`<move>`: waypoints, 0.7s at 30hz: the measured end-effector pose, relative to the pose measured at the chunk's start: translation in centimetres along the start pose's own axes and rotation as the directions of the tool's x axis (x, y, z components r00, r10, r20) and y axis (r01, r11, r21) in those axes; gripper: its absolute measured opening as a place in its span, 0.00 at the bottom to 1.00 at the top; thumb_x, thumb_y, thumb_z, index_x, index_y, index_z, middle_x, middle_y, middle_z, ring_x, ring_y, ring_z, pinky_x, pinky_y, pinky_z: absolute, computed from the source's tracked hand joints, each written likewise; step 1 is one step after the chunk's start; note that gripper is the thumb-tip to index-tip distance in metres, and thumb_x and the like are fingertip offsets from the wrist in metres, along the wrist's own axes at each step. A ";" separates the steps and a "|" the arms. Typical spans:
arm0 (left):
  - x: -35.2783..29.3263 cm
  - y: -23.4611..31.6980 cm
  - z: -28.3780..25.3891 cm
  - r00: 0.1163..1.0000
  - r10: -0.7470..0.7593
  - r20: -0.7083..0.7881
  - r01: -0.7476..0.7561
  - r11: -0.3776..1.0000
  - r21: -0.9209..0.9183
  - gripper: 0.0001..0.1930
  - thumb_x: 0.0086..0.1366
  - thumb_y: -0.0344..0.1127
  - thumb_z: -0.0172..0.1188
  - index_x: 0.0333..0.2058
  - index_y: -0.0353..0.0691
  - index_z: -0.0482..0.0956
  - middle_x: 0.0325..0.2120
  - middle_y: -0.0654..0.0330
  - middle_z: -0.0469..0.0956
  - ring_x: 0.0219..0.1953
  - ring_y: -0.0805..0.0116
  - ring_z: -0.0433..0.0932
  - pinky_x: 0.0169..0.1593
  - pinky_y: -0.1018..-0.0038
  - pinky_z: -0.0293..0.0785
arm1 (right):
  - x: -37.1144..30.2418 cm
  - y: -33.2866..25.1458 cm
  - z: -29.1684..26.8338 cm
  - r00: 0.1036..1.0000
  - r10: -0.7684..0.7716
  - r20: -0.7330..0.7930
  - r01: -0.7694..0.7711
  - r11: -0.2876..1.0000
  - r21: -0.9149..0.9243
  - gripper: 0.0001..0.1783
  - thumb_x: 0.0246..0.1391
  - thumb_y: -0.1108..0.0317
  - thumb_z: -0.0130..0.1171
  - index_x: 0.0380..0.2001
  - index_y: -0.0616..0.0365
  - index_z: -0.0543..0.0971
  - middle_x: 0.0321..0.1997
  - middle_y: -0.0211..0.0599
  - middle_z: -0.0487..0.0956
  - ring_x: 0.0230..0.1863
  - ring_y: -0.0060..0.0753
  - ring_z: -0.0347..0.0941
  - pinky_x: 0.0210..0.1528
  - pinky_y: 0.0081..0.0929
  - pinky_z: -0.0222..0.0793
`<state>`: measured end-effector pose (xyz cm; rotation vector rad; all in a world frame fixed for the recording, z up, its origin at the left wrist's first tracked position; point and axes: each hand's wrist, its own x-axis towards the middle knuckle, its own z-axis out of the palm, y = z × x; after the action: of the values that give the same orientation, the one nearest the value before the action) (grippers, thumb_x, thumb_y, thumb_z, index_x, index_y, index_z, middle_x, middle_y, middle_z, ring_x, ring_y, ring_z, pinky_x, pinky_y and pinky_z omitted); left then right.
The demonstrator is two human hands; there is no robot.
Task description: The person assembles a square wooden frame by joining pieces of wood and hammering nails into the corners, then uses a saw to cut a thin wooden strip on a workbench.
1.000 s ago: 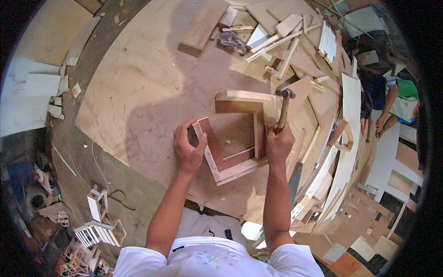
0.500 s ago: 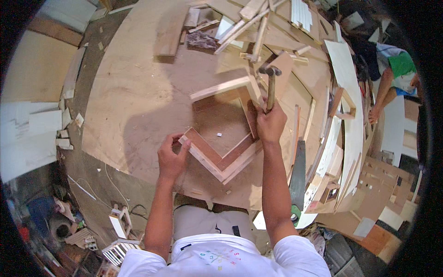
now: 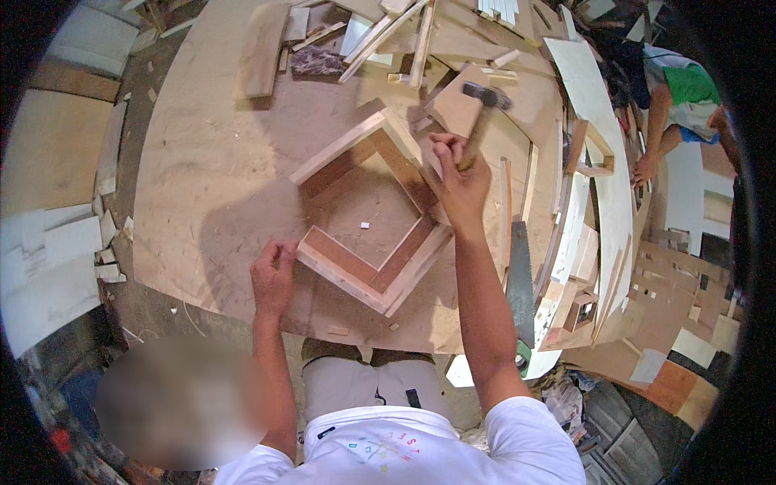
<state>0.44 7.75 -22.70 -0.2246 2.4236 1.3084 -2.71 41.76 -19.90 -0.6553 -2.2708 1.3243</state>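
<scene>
A four-sided wooden frame stands on edge on the worktable, with a gap at its left corner and its right corner partly behind my wrist. My right hand grips a claw hammer by its handle, head up, beside the frame's right side. Beside the left end of the nearer frame side is my left hand, fingers bunched together; whether they touch the wood or hold something small does not show. Inside the frame lies a small white chip.
Wood strips and a dark stone-like block lie at the table's far side. A handsaw rests at the right, near a small wooden frame. Another person's arm reaches in at far right. A blurred patch covers the lower left.
My left hand has shifted left from its grip on the frame's left end. My right hand has lifted from the right corner with the hammer. The whole view has shifted too.
</scene>
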 end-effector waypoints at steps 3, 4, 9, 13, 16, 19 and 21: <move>0.1 -0.3 -1.6 0.999 -0.038 -0.021 0.038 0.999 0.018 0.11 0.69 0.39 0.65 0.42 0.37 0.85 0.36 0.54 0.85 0.40 0.62 0.84 0.48 0.67 0.78 | -2.8 -2.7 -2.2 0.994 0.056 -0.099 -0.038 0.984 0.173 0.11 0.65 0.67 0.64 0.44 0.63 0.80 0.32 0.31 0.82 0.35 0.22 0.79 0.38 0.26 0.77; 0.3 -0.4 -2.0 0.999 0.003 -0.050 -0.002 1.000 0.009 0.11 0.68 0.38 0.65 0.43 0.38 0.85 0.37 0.53 0.85 0.41 0.61 0.84 0.49 0.66 0.78 | -4.3 -3.7 -3.2 0.986 0.122 -0.113 -0.099 0.977 0.191 0.11 0.65 0.67 0.63 0.45 0.64 0.80 0.32 0.32 0.82 0.35 0.22 0.79 0.37 0.25 0.78; 4.3 3.1 -1.9 0.862 0.496 -0.102 -0.475 0.862 0.178 0.17 0.65 0.38 0.67 0.52 0.42 0.82 0.48 0.56 0.83 0.47 0.59 0.82 0.53 0.63 0.77 | -11.9 -3.8 -6.7 0.888 0.441 -0.131 -0.425 0.896 0.131 0.10 0.65 0.66 0.63 0.39 0.63 0.78 0.34 0.35 0.80 0.29 0.21 0.78 0.30 0.23 0.77; 9.4 7.8 0.4 0.670 0.742 0.024 -0.696 0.617 0.368 0.25 0.62 0.40 0.70 0.57 0.45 0.78 0.53 0.53 0.79 0.51 0.50 0.80 0.56 0.56 0.77 | -17.6 -1.2 -5.7 0.846 0.510 -0.156 -0.458 0.844 0.278 0.08 0.65 0.69 0.63 0.36 0.60 0.75 0.36 0.33 0.78 0.24 0.22 0.77 0.23 0.20 0.70; 12.5 9.2 1.9 0.698 0.694 0.179 -0.689 0.581 0.434 0.24 0.63 0.41 0.68 0.57 0.45 0.77 0.50 0.52 0.78 0.50 0.46 0.80 0.53 0.54 0.77 | -18.5 -2.9 -4.4 0.785 0.596 -0.169 -0.548 0.796 0.258 0.14 0.64 0.70 0.63 0.29 0.55 0.68 0.38 0.35 0.78 0.24 0.22 0.77 0.22 0.19 0.69; 14.4 8.7 1.8 0.735 0.606 0.304 -0.666 0.559 0.494 0.21 0.63 0.40 0.65 0.53 0.42 0.77 0.45 0.51 0.78 0.46 0.45 0.80 0.47 0.53 0.77 | -19.3 -4.6 -2.2 0.752 0.626 -0.208 -0.573 0.776 0.263 0.16 0.63 0.69 0.65 0.28 0.56 0.67 0.41 0.37 0.79 0.25 0.23 0.77 0.24 0.21 0.70; 14.0 8.4 1.0 0.713 0.624 0.319 -0.688 0.535 0.491 0.17 0.65 0.40 0.63 0.50 0.41 0.78 0.42 0.49 0.78 0.45 0.44 0.80 0.44 0.51 0.77 | -19.9 -5.9 -0.4 0.749 0.610 -0.258 -0.530 0.786 0.319 0.17 0.63 0.69 0.65 0.29 0.52 0.64 0.40 0.37 0.78 0.24 0.22 0.77 0.17 0.16 0.64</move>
<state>-14.76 13.71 -22.29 1.0131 2.7693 0.6671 12.24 27.68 -17.00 -1.4640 -1.6432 1.5468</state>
